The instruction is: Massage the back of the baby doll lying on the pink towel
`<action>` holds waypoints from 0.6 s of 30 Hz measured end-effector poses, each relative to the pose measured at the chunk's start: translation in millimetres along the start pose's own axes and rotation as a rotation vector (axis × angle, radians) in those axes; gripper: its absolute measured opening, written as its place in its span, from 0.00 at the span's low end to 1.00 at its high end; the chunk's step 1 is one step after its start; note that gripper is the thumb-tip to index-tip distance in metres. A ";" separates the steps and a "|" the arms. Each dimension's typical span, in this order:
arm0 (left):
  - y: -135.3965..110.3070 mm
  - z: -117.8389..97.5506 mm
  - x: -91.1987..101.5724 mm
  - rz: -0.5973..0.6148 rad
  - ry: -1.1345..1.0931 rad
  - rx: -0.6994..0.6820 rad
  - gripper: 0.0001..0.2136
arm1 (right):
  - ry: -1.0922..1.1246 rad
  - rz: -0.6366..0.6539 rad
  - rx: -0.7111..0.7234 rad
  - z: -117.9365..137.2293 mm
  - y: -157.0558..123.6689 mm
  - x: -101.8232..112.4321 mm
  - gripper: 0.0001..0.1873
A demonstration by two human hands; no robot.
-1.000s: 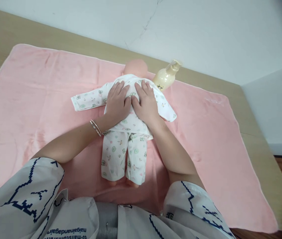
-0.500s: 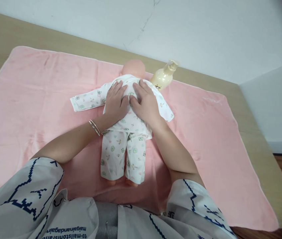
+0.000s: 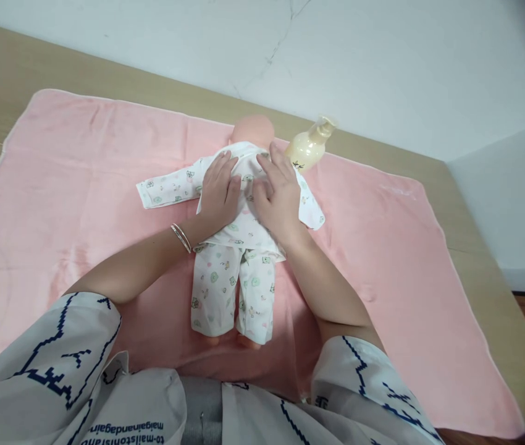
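Observation:
A baby doll (image 3: 253, 128) lies on a pink blanket (image 3: 373, 259), its head toward the wall and its face out of sight. It wears a white printed top (image 3: 239, 232) and matching trousers (image 3: 216, 287), with the feet just showing below the hems. My left hand (image 3: 220, 190) rests flat on the left part of the top, fingers stretched toward the head. On the right part of the top is my right hand (image 3: 278, 194), open, its fingers spread and slightly raised. Neither hand grasps anything.
A cream pump bottle (image 3: 306, 150) lies tilted beside the doll's head, at the blanket's far edge. The wooden table (image 3: 105, 71) shows around the blanket, with a white wall (image 3: 383, 74) behind it. A wooden floor appears at the lower right.
My right hand has shifted slightly right over the top, its fingers lifting a little. My left hand stays on the top. The whole view has shifted slightly.

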State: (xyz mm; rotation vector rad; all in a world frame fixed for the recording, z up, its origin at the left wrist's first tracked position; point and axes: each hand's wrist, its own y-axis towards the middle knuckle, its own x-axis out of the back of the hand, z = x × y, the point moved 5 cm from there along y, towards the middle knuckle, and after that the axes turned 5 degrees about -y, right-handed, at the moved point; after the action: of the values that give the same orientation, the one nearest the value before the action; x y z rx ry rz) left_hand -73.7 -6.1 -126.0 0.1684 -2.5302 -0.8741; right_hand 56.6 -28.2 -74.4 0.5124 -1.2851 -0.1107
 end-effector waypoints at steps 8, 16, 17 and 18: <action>0.0 -2.1 2.9 0.031 0.025 0.035 0.36 | 0.191 -0.120 0.089 -14.7 2.6 -6.0 0.21; 2.7 -5.4 -4.3 0.129 0.127 0.028 0.28 | 0.150 -0.090 0.092 -11.7 2.8 -17.4 0.21; 3.3 -8.5 -4.5 0.152 0.154 0.022 0.28 | 0.149 -0.120 0.090 -14.4 4.5 -14.7 0.21; 3.9 -11.7 -4.6 0.181 0.178 0.013 0.27 | 0.146 -0.160 0.082 -18.7 6.6 -9.3 0.21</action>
State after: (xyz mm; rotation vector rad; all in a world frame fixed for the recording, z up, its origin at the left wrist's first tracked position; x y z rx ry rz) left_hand -64.2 -8.3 -117.2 0.0197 -2.3434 -0.7376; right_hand 70.0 -13.4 -83.4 0.6818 -1.1088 -0.1516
